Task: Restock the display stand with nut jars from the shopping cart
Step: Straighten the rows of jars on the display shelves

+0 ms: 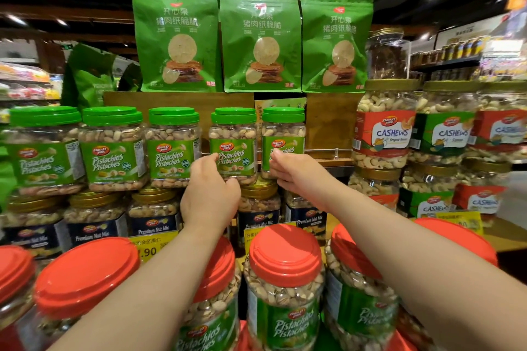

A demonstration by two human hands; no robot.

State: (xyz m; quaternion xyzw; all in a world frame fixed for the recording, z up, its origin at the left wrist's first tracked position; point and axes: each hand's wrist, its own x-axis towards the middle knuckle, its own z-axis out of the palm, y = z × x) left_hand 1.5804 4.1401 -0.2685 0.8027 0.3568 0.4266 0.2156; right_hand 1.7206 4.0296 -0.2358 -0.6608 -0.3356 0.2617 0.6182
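**Both hands at one pistachio jar, middle tier of the stand**

Setting: shop aisle, dark ceiling with spot lamps, tiered display stand (176, 100) with wooden back panel. Landmark for all positions: the green-lidded pistachio jar (233, 142) fourth from the left in its row.

- Left hand (209, 194): fingers curled against the landmark jar's lower left edge, thumb up along its side. Contact seen; whether it truly grips the jar, cannot tell.
- Right hand (293, 169): just right of the landmark jar, fingers straight and together, lying across the front of the neighbouring pistachio jar (283, 134). It holds nothing.
- Left of landmark: three more green-lidded pistachio jars (114, 148) in the same row.
- Below landmark: gold-lidded Premium Nut Mix jars (154, 214), bearing the row above.
- Above landmark: green snack pouches (261, 40), upright.
- Right of landmark, well apart: stacked cashew jars (383, 128).
- Nearest the camera, below landmark: red-lidded pistachio jars (285, 288), with yellow price tags (147, 249) behind them.
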